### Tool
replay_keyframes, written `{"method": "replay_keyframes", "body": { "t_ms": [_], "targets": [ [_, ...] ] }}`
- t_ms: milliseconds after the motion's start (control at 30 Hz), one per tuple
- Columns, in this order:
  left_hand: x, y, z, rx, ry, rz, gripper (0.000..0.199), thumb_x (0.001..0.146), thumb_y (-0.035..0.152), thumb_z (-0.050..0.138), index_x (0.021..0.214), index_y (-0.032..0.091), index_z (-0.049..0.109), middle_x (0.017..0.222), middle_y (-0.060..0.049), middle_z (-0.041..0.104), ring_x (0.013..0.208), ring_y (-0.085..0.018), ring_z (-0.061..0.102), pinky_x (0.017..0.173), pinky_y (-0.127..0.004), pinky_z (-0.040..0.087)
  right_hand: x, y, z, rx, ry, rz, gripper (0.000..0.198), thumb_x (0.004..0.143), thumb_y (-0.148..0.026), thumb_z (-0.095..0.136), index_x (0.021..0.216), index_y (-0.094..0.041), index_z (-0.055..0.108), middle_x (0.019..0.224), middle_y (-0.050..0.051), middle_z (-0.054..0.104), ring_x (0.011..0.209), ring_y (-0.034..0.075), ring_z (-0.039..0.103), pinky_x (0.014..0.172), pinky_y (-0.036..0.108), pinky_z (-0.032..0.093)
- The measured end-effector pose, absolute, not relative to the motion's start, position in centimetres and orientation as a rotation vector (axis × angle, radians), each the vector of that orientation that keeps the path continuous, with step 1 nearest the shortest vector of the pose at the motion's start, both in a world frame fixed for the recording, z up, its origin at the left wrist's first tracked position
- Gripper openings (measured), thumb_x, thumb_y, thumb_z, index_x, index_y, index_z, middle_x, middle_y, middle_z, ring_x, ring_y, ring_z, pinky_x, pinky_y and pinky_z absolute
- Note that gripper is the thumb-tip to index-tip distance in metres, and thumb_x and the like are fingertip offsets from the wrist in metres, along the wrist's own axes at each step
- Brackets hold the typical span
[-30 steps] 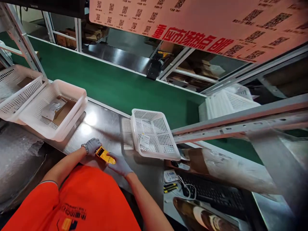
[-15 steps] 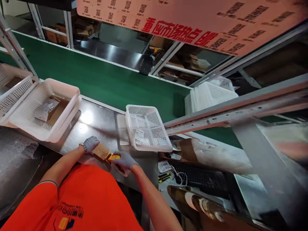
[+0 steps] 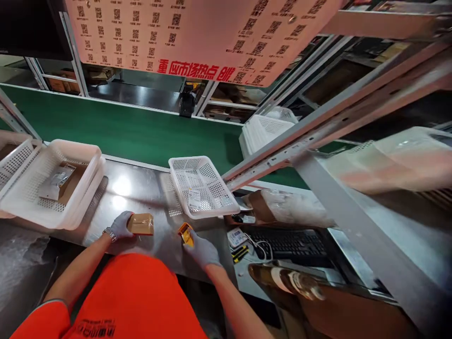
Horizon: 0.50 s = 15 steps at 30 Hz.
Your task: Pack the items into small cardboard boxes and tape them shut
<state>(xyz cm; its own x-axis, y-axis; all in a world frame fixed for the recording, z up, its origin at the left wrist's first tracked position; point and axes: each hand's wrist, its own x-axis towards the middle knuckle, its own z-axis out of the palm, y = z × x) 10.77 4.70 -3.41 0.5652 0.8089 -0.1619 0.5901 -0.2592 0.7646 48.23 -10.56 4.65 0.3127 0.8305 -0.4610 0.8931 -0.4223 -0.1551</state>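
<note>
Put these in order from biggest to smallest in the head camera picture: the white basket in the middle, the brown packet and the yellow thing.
1. White basket
2. Brown packet, by the left hand
3. Yellow thing, in the right hand

A white perforated basket sits on the steel table, a small label lying inside it. At the left, stacked white baskets hold what looks like a flat bagged item on cardboard. Behind runs a green conveyor belt. A black keyboard lies lower right, under a board of printed codes overhead.
</note>
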Motion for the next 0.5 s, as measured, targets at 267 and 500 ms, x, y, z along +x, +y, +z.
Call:
{"method": "replay_keyframes", "body": {
  "t_ms": [267,500],
  "targets": [
    [13.0,3.2,-2.5,1.883,1.031,0.490,0.091,0.053,0.031,0.101,0.136,0.030,0.064,0.137,-0.009,0.072,0.129,-0.038,0.071,0.117,-0.054,0.059,46.2,-11.6,1.3,3.128,1.573,-0.934,0.060,0.100,-0.054,0.062,0.145,-0.017,0.075,0.133,0.025,0.080,0.137,0.043,0.072,0.116,0.056,0.056],
    [16.1,2.3,-0.9,1.924,1.026,0.481,0.091,0.054,0.035,0.103,0.136,0.026,0.067,0.134,-0.011,0.073,0.125,-0.037,0.074,0.113,-0.054,0.062,38.8,-6.5,2.2,2.946,1.772,-1.845,0.080,0.099,-0.089,0.048,0.126,-0.022,0.081,0.102,0.015,0.084,0.101,0.036,0.081,0.086,0.050,0.070]
  ]
}}
